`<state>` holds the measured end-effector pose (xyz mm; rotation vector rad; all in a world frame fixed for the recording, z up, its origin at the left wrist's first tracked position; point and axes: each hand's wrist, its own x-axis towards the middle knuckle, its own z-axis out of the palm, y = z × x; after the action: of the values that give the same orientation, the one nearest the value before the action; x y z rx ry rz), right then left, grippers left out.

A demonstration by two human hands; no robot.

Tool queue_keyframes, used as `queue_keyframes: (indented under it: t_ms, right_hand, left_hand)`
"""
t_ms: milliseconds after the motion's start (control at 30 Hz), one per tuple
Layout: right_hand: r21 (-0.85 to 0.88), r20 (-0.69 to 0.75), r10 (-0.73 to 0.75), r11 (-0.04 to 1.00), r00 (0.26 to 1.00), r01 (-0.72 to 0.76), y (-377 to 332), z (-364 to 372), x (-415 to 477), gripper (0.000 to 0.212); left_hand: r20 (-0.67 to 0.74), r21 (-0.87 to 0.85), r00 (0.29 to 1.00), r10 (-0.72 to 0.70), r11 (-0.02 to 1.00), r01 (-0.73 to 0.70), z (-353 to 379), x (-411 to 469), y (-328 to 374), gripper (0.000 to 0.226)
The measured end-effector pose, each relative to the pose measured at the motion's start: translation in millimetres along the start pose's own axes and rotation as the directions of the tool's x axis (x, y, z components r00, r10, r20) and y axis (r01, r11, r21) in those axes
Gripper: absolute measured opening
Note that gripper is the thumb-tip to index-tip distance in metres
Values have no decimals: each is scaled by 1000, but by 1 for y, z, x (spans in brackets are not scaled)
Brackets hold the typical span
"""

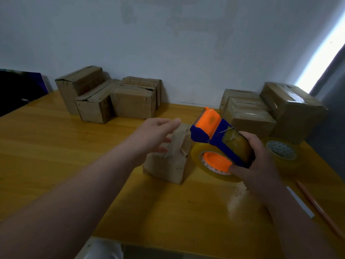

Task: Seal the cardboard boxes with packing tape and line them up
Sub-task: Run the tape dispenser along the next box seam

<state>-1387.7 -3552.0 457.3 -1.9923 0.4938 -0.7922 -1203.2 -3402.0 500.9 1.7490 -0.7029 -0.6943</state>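
Cardboard back-left: unsealed boxes (130, 101) bunched by wall, no tape seen.
Left hand (155, 133): fingers straight, holding nothing, reaching over middle box (168, 163); contact unclear.
Middle box: mid-table, flaps rough, untaped.
Right hand (261, 165): wrapped round tape dispenser (218, 139), raised beside that box.
Back-right: taped boxes (248, 118) lined up.
Progress: roughly halfway, judged; this box plus left cluster remain.
Writing: small print on middle box, unreadable.

Box (168, 157) left of tape dispenser (220, 141)

Yellow wooden table (56, 146) against pale wall (168, 43); thin orange stick (321, 210) and white strip (298, 200) near right edge; dark panel (18, 90) far left.
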Motion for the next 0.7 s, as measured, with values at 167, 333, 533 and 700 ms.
queue_keyframes:
  t_ms: [167,333,533,700]
  right_hand:
    - [-20,31,-51,998,998,52,-6,-1,-3,80]
    - [-69,105,-60,995,993,68,-13,-4,-3,86]
    - [-182,333,25,983,943,38,-35,-11,6,83]
    - [-335,413,122,942,903,26,-39,-35,16,74]
  left_hand:
    - [243,-349,936,-255,877,329,6,-3,7,29]
    - [122,-316,976,-180,925,210,-1,-2,0,14]
    - [-19,-171,982,-189,968,183,-19,-3,-10,10]
    - [-288,-157,938,-191,976,151,-56,-1,-30,8]
